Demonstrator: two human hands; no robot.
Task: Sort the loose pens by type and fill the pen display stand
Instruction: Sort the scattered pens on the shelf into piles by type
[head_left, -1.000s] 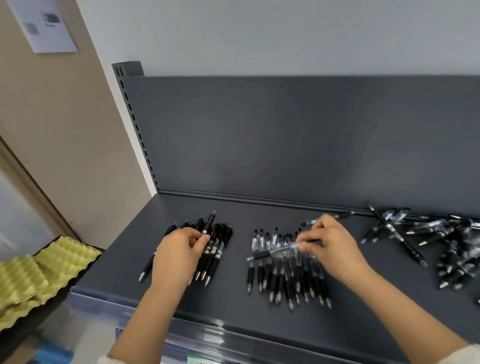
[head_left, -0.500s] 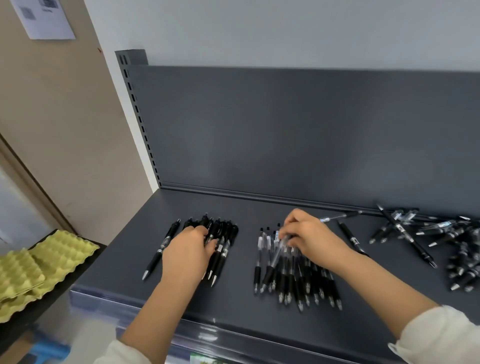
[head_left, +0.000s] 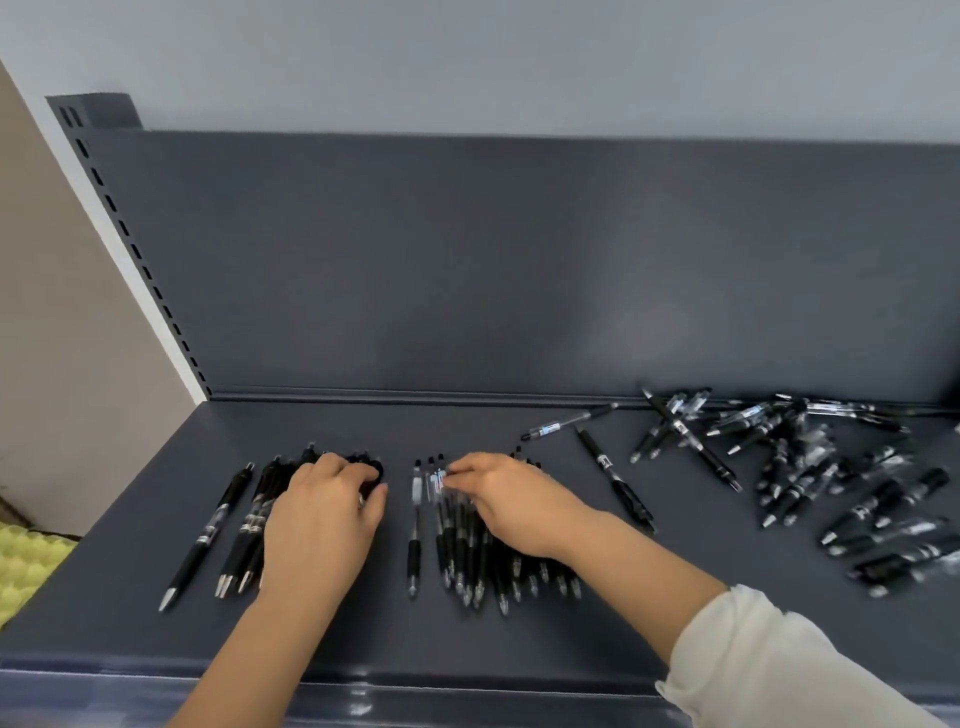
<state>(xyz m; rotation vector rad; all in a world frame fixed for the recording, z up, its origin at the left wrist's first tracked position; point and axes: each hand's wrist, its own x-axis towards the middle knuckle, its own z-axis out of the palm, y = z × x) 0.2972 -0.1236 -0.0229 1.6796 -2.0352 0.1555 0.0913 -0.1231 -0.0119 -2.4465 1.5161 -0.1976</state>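
A row of solid black pens (head_left: 248, 525) lies at the left of the dark grey shelf (head_left: 363, 639), tips toward me. My left hand (head_left: 317, 530) rests on this row, fingers bent over the pens' upper ends. Beside it lies a row of clear-barrel pens with black grips (head_left: 467, 561). My right hand (head_left: 514, 509) lies over that row, and its fingertips pinch the top of a clear pen (head_left: 439, 478) near the row's left side. An unsorted heap of pens (head_left: 810, 467) covers the shelf's right part.
One black pen (head_left: 208, 535) lies apart, left of the black row. Two stray pens (head_left: 613, 480) (head_left: 566, 422) lie between the clear row and the heap. The upright back panel (head_left: 467, 260) closes the shelf behind. A yellow egg tray (head_left: 21, 566) sits lower left.
My right hand carried a clear pen left from above the row and set it upright among the clear pens. My left hand lowered onto the black row. The view shifted right.
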